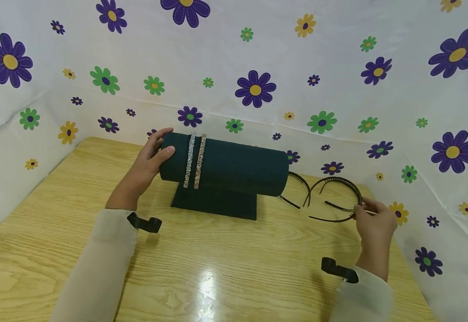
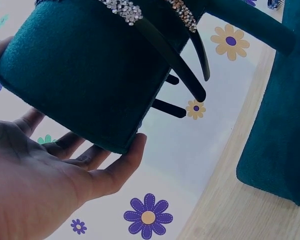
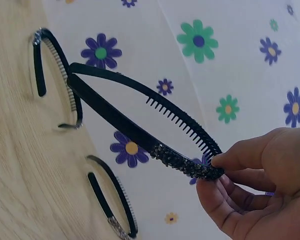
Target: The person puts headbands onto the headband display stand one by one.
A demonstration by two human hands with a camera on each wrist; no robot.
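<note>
A dark green velvet roll (image 1: 242, 165) on a flat-based display stand (image 1: 217, 203) stands on the table. My left hand (image 1: 143, 163) holds the roll's left end, thumb in front; in the left wrist view the fingers curve around its edge. A silver rhinestone headband (image 1: 189, 158) and a rose-gold one (image 1: 200, 161) sit side by side near that end. At the right, my right hand (image 1: 376, 223) pinches a black headband (image 3: 185, 165) with dark stones and inner comb teeth, between thumb and fingers at its crown.
Two more toothed headbands are in the right wrist view: one (image 3: 39, 70) farther off, one (image 3: 100, 195) lower down. Behind the wooden table (image 1: 169, 259) hangs a white flower-print cloth (image 1: 217, 53), which also runs along both sides.
</note>
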